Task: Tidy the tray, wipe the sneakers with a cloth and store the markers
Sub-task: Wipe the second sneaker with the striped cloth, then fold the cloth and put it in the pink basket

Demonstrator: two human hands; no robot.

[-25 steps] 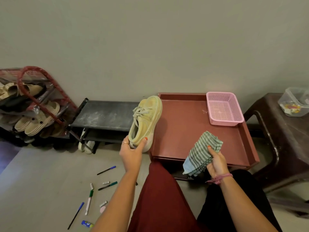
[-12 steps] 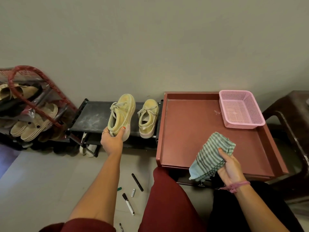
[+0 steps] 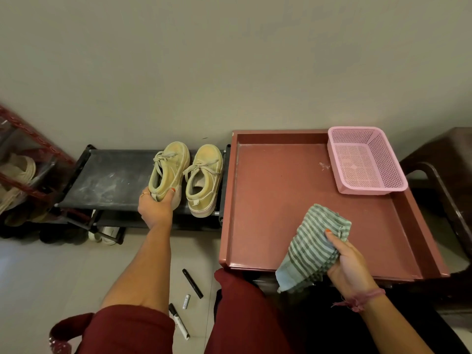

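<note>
On shelf [image 3: 109,180]: left hand [image 3: 155,208] outstretched, grip holding sneaker [image 3: 168,169] heel | right hand [image 3: 350,261] grip bunching cloth [image 3: 311,249]

A low black shelf [image 3: 109,180] in the middle left carries two yellow sneakers [image 3: 203,180] side by side at its right end. Right of it, the red tray [image 3: 275,200] holds a pink basket [image 3: 367,159] in its upper right corner. Markers [image 3: 192,283] lie on the floor [image 3: 51,272] at bottom centre.

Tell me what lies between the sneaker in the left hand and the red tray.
The head view shows the second sneaker on the black shelf, between the held sneaker and the red tray.
</note>
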